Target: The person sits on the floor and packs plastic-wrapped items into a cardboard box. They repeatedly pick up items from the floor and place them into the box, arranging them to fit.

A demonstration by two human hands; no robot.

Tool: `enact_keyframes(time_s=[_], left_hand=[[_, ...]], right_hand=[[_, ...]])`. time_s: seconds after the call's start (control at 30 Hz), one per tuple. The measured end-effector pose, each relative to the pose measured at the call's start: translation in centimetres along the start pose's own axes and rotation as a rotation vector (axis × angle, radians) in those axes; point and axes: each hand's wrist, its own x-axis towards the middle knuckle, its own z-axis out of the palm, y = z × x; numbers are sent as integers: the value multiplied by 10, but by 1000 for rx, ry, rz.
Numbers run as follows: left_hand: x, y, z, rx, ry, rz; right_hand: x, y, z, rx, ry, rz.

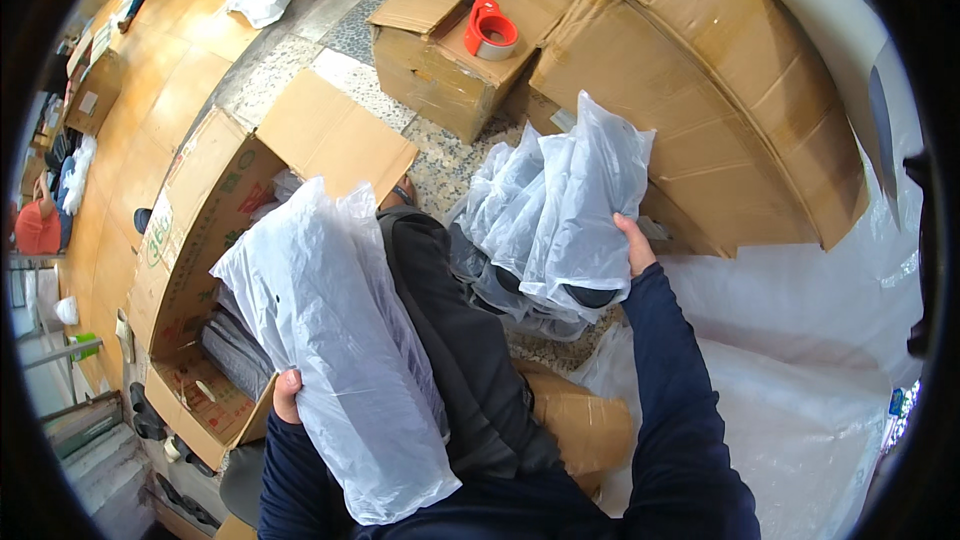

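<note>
White plastic bag [345, 360], long and full, slants beside a dark trouser leg [450, 330], its upper end overlapping the mouth of an open carton [165, 230] on the left; whether it rests on the carton's edge, I can't tell. The person's left hand [287, 396] clasps its outer edge, thumb over the film, the other fingers lost beneath. Across the leg, the right hand [637, 245] pinches the edge of a bagged bundle [585, 200], thumb pressed on the near side, fingers hidden behind; how hard they squeeze doesn't show. Dark rounded ends [590, 294] show at the bundle's lower rim.

To handle these well, I'd spread the left fingers wide under the bag, since slack film could slip or tear from a narrow hold. A small dark spot there may be a hole, so better not to pull near it. The bundle probably wants support from below, and the raised carton flap [335, 135] wants keeping clear of.
</note>
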Motion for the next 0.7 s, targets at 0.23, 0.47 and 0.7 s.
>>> enact_keyframes(time_s=[0.23,0.47,0.7], left_hand=[[1,-1,-9,60,50,-23],[2,-6,-5,34,36,-34],[3,4,33,167,-212,78]], right_hand=[[12,13,13,-235,176,-182],[3,5,5,-506,220,-295],[-28,-16,35,-761,534,-745]])
